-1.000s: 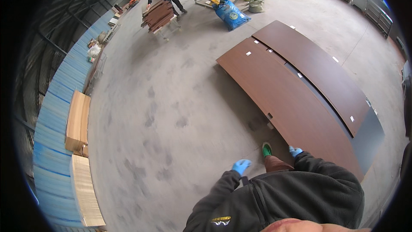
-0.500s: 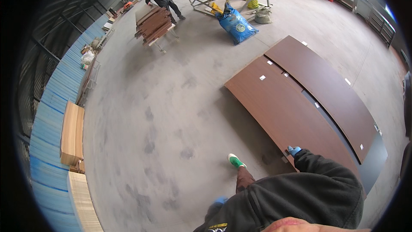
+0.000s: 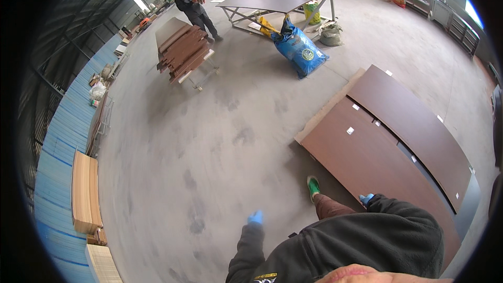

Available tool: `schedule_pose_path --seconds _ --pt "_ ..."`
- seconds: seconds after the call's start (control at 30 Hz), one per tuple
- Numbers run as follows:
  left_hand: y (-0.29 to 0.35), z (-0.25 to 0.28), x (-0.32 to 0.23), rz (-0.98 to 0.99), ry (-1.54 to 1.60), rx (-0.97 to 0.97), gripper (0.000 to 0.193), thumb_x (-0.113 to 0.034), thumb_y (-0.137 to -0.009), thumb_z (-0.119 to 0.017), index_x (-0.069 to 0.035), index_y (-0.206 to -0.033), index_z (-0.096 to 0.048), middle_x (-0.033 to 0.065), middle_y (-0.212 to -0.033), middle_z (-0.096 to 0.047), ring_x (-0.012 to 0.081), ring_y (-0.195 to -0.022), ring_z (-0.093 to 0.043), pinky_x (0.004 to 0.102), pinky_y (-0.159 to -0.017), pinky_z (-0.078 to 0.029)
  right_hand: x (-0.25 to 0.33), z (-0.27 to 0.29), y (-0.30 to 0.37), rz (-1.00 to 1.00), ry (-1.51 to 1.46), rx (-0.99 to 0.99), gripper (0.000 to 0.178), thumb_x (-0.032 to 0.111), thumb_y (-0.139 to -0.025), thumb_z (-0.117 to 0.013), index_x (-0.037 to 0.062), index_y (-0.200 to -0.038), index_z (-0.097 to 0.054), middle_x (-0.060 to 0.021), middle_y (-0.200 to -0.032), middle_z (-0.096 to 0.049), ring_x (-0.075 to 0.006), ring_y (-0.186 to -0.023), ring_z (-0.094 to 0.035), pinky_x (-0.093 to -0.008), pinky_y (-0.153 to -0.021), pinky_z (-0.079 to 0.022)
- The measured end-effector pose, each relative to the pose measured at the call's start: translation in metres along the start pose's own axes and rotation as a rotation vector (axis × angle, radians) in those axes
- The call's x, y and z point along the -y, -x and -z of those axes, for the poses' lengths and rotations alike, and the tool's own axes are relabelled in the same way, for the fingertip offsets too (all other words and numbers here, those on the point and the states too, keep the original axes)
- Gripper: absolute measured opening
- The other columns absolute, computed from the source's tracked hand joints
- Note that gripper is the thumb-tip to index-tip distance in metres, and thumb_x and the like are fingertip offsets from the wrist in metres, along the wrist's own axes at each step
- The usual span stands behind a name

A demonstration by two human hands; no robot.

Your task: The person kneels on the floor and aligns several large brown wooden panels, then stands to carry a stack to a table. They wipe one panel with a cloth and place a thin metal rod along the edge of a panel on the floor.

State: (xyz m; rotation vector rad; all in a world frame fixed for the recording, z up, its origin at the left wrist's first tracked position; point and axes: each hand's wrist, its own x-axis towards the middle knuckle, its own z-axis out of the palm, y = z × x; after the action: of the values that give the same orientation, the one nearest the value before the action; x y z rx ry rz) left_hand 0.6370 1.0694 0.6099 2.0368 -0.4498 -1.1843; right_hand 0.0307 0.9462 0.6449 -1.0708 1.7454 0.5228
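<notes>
My left hand point(image 3: 255, 217), in a blue glove, hangs in front of me over the grey floor, away from any object. It is smeared, so its fingers do not show clearly. My right hand point(image 3: 366, 199), also gloved in blue, is at the near left edge of a large brown panel point(image 3: 361, 149). Whether its fingers grip or only rest there is too small to make out. Beside that panel lies a second brown panel point(image 3: 414, 126), with a dark blue-grey sheet point(image 3: 468, 202) showing under them. Small white labels dot the panels.
Ahead stands a table point(image 3: 264, 1) with a blue sack point(image 3: 301, 50) before it. A co-worker point(image 3: 195, 10) stands behind a cart stacked with brown boards point(image 3: 183, 50). Stacked light wood panels point(image 3: 86, 191) line the blue wall at left.
My left hand has swung forward and left from beside my body. My view has shifted, and my right hand stays by the panel edge. The co-worker's hands have come up off the boards.
</notes>
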Motion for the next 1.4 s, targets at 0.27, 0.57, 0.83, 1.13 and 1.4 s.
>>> schedule_pose_path --seconds 0.27,0.57,0.83,1.13,1.4 --pt "-0.167 -0.019 -0.15 0.305 0.504 0.166 0.031 -0.033 -0.105 -0.056 -0.008 -0.118 -0.069 0.0119 -0.108 -0.069 0.028 -0.096 -0.066 0.0465 -0.081 -0.053 0.29 0.091 -0.196 0.814 1.047 -0.302 0.051 0.042 -0.107 -0.044 0.014 -0.148 -0.056 -0.0172 -0.135 -0.064 -0.0318 -0.126 -0.061 -0.0474 -0.105 -0.047" --pt "-0.442 -0.023 -0.39 0.44 -0.087 0.562 0.045 -0.042 -0.103 -0.055 -0.007 -0.131 -0.062 0.0142 -0.128 -0.061 0.0319 -0.116 -0.058 0.0501 -0.097 -0.044 0.754 0.256 -0.157 0.606 -0.135 -0.179 0.054 0.046 -0.102 -0.052 0.0051 -0.131 -0.07 -0.0218 -0.125 -0.073 -0.0407 -0.12 -0.066 -0.0519 -0.105 -0.049" --pt "-0.742 0.073 -0.67 0.28 -0.222 0.528 0.059 -0.05 -0.102 -0.055 -0.006 -0.142 -0.055 0.0164 -0.145 -0.054 0.0354 -0.133 -0.05 0.0534 -0.112 -0.037 0.804 0.223 -0.242 0.029 -0.468 -0.249 0.056 0.051 -0.094 -0.055 0.0047 -0.118 -0.076 -0.0263 -0.115 -0.073 -0.0428 -0.11 -0.068 -0.0517 -0.097 -0.051" --pt "-0.978 0.068 -0.858 0.135 -0.203 0.527 0.066 -0.048 -0.098 -0.064 -0.005 -0.148 -0.054 0.0204 -0.153 -0.054 0.036 -0.141 -0.052 0.0532 -0.118 -0.038 0.852 0.172 -0.352 -0.244 -0.321 -0.261 0.054 0.05 -0.102 -0.048 0.0097 -0.129 -0.071 -0.0215 -0.126 -0.071 -0.0384 -0.113 -0.069 -0.0494 -0.098 -0.052" --pt "-1.03 0.139 -0.905 0.252 0.054 0.243 0.045 -0.035 -0.104 -0.062 -0.007 -0.139 -0.062 0.0169 -0.139 -0.067 0.0322 -0.127 -0.065 0.0482 -0.109 -0.049 1.164 0.373 -0.507 0.397 0.308 -0.145 0.047 0.047 -0.1 -0.054 0.0071 -0.113 -0.077 -0.0242 -0.114 -0.074 -0.0436 -0.104 -0.072 -0.0505 -0.092 -0.055"
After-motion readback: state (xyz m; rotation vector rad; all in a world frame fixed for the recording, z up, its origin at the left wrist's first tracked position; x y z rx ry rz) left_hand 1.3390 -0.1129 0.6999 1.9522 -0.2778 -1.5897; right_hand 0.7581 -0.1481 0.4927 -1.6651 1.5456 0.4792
